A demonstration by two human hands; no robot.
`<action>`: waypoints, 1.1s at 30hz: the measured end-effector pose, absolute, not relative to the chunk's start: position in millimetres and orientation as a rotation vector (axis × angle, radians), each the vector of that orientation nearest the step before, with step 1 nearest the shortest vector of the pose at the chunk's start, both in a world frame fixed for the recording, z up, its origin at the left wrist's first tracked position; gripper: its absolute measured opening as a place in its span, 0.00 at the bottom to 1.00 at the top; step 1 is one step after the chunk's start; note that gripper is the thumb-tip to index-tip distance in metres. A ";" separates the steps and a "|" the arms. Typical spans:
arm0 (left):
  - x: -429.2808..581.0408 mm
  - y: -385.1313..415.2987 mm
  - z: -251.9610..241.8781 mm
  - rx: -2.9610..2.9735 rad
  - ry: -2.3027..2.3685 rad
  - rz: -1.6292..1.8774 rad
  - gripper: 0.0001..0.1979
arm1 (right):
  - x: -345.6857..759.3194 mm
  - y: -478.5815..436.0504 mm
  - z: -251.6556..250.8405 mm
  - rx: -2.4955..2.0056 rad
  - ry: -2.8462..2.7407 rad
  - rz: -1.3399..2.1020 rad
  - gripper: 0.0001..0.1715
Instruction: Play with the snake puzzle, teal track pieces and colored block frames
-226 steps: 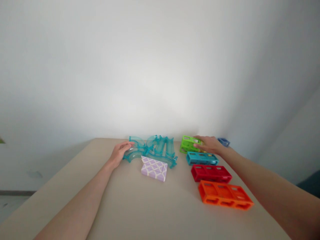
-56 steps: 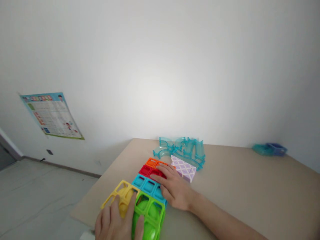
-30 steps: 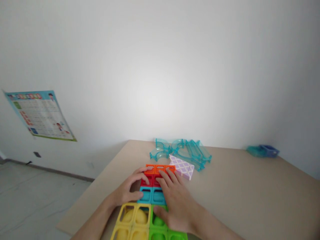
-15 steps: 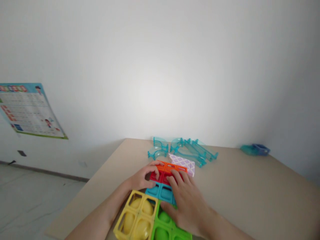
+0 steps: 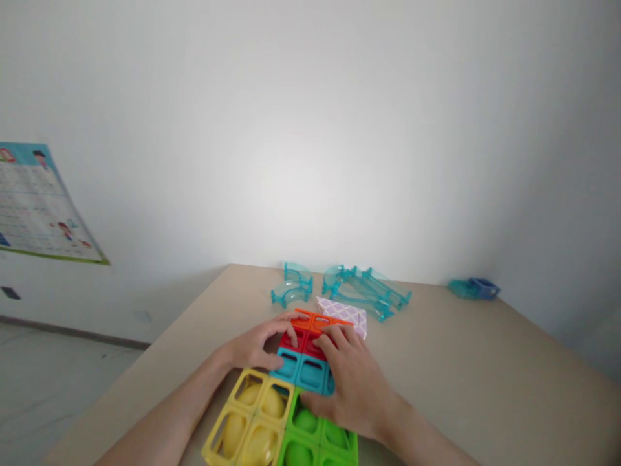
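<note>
A row of plastic frame blocks lies on the beige table (image 5: 460, 369): orange block (image 5: 317, 319) farthest, then red block (image 5: 297, 341), teal block (image 5: 303, 372), with a yellow block (image 5: 250, 424) and a green block (image 5: 315, 437) side by side nearest me. My left hand (image 5: 255, 343) curls over the left edge of the red and orange blocks. My right hand (image 5: 352, 378) lies on the right side of the red and teal blocks, fingers bent over them and thumb at the green block's edge.
Several clear teal curved track pieces (image 5: 359, 288) and a lilac patterned block (image 5: 342, 314) lie beyond the row. Two small blue and teal pieces (image 5: 473, 288) sit at the far right by the wall. A poster (image 5: 33, 207) hangs on the left wall.
The coloured blocks, once spread at the right, now lie in one row on the left of the table. In the last second both hands shifted slightly along the red and orange blocks.
</note>
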State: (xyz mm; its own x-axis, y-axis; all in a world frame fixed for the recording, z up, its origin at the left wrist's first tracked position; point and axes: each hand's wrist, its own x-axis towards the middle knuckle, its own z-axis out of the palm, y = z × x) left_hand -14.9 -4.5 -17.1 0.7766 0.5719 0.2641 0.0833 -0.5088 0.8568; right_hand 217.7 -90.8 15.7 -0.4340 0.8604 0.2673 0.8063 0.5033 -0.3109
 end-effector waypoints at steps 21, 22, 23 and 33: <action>-20.2 -4.7 -19.3 2.004 0.553 0.605 0.20 | 217.1 -87.4 13.3 -1.386 -2.356 0.151 0.31; -19.9 -5.4 -19.1 1.980 0.549 0.605 0.20 | 216.9 -87.7 13.5 -1.389 -2.354 0.150 0.31; -19.5 -6.2 -18.9 1.956 0.543 0.601 0.20 | 216.7 -88.0 13.7 -1.392 -2.354 0.151 0.31; -22.4 -10.0 -7.8 1.909 0.540 0.543 0.21 | 223.4 -83.6 9.1 -1.333 -2.369 0.196 0.31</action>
State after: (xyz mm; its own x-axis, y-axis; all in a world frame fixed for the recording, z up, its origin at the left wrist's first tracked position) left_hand -22.4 -10.0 -7.8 0.7967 0.5909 0.1272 0.1239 -0.3656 0.9225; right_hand 223.4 -83.6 9.1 -0.4568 0.8429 0.2842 0.7849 0.5323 -0.3172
